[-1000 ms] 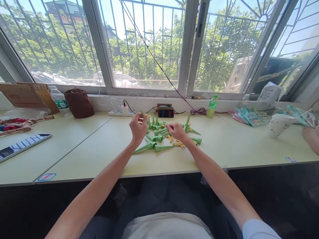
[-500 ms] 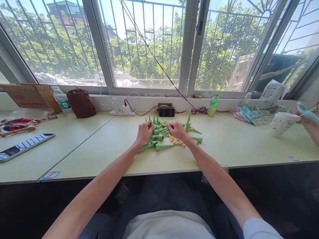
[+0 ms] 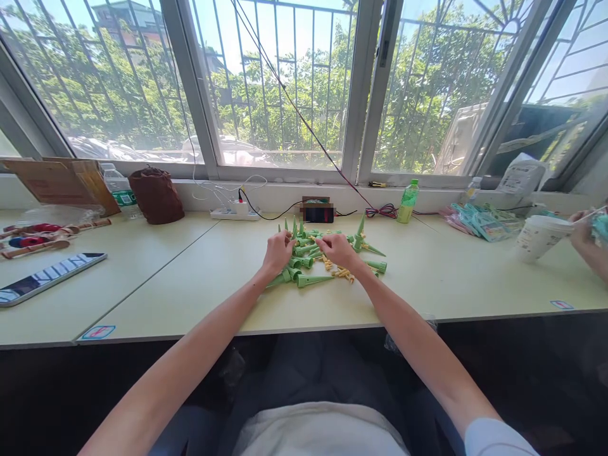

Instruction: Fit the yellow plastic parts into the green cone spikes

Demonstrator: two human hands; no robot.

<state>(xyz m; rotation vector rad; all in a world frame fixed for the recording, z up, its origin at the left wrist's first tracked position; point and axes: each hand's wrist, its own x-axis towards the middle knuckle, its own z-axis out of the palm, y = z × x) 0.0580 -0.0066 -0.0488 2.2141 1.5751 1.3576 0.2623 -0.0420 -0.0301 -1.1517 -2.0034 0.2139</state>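
Observation:
My left hand (image 3: 278, 251) is closed at the left of a pile of green plastic spikes (image 3: 304, 261), its fingers against an upright green spike (image 3: 294, 228). Across from it, my right hand (image 3: 338, 249) is pinched over the pile, with a small yellow plastic piece showing at its fingertips. What lies inside each grip is partly hidden by the fingers. Loose yellow pieces (image 3: 342, 273) lie below my right hand. Several hollow, cone-shaped spikes lie around, and another one (image 3: 360, 233) stands at the right.
Behind the pile are a phone (image 3: 319, 213), a power strip (image 3: 235, 214) and a green bottle (image 3: 407, 201). Left are a brown pouch (image 3: 156, 196) and a tablet-like device (image 3: 52, 278). At right stands a white cup (image 3: 541, 239), near another person's hand (image 3: 586, 237).
My hands hold nearly the same pose over the pile. At the far right, the other person's hand and the light-blue item in it have shifted. The view has moved slightly.

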